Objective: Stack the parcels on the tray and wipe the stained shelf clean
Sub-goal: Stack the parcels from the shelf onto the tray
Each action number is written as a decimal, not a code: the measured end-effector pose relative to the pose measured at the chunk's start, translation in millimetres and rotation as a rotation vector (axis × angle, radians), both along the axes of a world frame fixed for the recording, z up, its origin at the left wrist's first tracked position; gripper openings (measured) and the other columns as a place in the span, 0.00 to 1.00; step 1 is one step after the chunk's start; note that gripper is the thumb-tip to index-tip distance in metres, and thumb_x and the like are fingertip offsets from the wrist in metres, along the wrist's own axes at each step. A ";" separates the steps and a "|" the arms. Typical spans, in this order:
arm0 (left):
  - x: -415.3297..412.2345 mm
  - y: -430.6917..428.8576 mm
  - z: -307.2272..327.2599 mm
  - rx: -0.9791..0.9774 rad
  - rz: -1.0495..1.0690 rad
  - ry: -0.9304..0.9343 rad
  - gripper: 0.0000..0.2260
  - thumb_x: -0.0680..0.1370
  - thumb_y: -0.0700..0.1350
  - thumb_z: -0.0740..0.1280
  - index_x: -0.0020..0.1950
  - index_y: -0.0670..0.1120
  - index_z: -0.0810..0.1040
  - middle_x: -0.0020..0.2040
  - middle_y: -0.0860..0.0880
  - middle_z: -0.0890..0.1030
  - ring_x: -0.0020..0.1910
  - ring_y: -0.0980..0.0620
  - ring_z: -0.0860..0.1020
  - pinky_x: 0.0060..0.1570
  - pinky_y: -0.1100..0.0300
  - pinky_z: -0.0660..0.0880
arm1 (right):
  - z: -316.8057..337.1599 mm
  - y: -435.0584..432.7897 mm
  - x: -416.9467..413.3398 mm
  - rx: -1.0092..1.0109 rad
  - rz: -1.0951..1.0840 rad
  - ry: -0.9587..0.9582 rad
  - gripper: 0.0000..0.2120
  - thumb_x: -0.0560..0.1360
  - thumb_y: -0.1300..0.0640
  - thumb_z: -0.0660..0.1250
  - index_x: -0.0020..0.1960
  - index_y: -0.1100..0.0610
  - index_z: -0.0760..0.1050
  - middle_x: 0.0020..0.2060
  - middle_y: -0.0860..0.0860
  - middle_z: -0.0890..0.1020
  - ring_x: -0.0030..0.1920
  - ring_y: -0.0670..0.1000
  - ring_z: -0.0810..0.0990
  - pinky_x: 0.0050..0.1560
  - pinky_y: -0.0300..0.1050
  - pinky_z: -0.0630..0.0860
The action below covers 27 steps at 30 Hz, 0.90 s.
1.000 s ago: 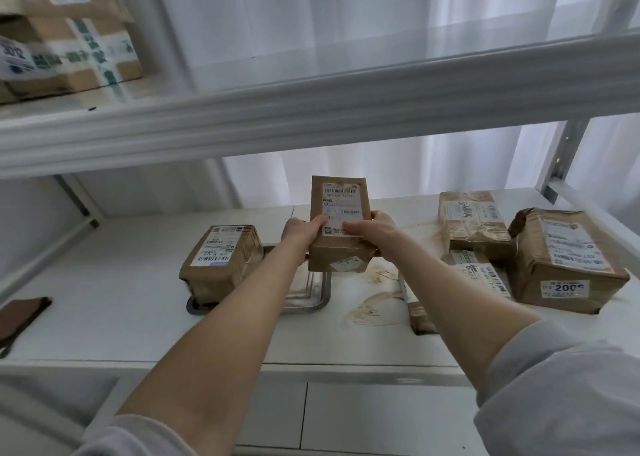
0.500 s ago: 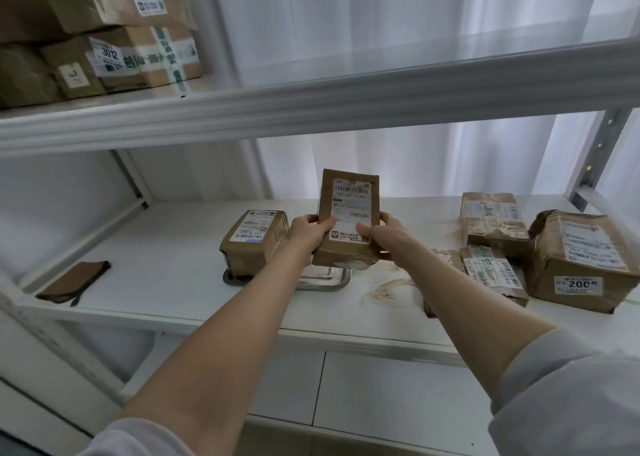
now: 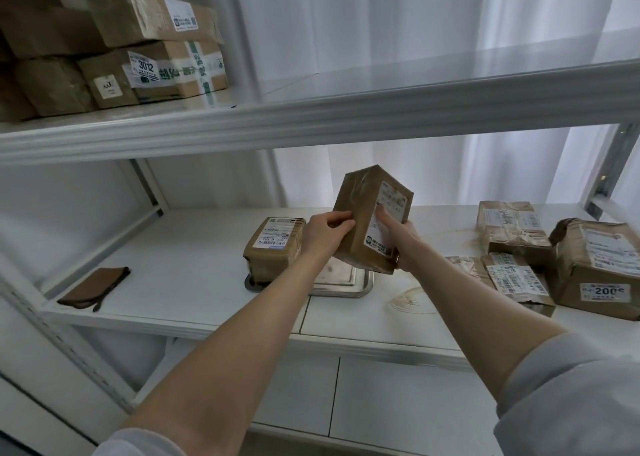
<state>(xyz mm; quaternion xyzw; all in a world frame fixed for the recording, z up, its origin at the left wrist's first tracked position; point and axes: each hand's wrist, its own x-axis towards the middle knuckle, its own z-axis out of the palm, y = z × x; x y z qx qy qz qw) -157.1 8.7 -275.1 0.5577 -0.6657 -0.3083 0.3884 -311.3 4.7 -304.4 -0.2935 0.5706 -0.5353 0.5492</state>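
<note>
At frame centre, a tall brown cardboard parcel is gripped by the curled fingers of the left hand on its taped face and of the right hand on its labelled face. It is held tilted above a rectangular steel tray, on whose left end a second brown parcel rests. A brownish stain is seen on the white shelf, right of the tray.
</note>
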 end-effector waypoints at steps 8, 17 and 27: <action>22.0 -7.6 5.8 -0.001 -0.148 0.087 0.25 0.71 0.43 0.74 0.67 0.51 0.75 0.63 0.49 0.79 0.62 0.55 0.77 0.63 0.54 0.74 | 1.7 -9.5 26.7 0.058 -0.012 -0.060 0.70 0.34 0.25 0.74 0.70 0.49 0.56 0.57 0.56 0.78 0.55 0.59 0.80 0.57 0.61 0.76; 28.1 -20.8 5.9 -0.046 -0.157 -0.047 0.33 0.72 0.52 0.72 0.73 0.50 0.65 0.66 0.48 0.73 0.63 0.50 0.73 0.61 0.54 0.75 | 13.3 -2.4 38.5 0.023 -0.096 -0.027 0.38 0.63 0.37 0.75 0.66 0.55 0.68 0.52 0.55 0.81 0.44 0.54 0.82 0.36 0.49 0.77; 32.5 -42.2 1.3 0.106 -0.178 0.141 0.26 0.74 0.40 0.71 0.70 0.45 0.67 0.62 0.46 0.76 0.52 0.51 0.77 0.51 0.57 0.78 | 11.1 2.4 22.3 -0.036 -0.279 -0.031 0.11 0.77 0.56 0.67 0.58 0.58 0.76 0.46 0.54 0.83 0.46 0.53 0.82 0.55 0.50 0.79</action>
